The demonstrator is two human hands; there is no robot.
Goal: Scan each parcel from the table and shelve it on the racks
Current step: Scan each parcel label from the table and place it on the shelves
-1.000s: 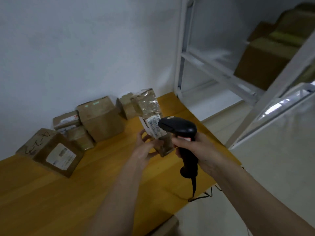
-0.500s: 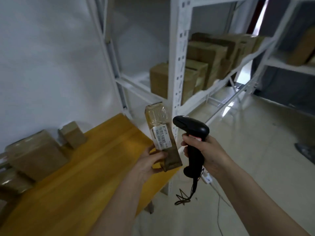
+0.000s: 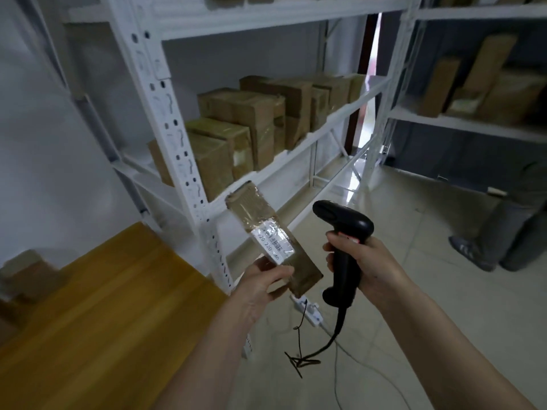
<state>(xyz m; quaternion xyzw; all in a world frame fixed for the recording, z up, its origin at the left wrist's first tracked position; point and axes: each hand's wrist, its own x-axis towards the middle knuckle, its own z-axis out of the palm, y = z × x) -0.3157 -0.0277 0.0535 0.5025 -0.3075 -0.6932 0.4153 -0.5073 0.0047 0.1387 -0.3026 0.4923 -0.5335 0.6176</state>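
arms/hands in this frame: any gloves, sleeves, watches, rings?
Neither. The left hand and right hand are bare, no gloves, and both forearms are uncovered down to the bottom edge of the frame, so no sleeve shows. No watch, wristband or ring is visible on either side.

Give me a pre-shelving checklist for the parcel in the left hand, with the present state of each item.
1. Parcel held securely: ok. The left hand grips the lower end of the slim parcel.
2. Label visible: ok. The white label faces up, though its print is too blurred to read.
3. Scan done: cannot tell. The right hand holds the scanner, with no beam or signal visible.
4. Room on the shelf: ok. The white rack has bare shelf left of the stacked boxes.
5. Cable clear: cannot tell. The scanner cable dangles in a tangle near the floor.
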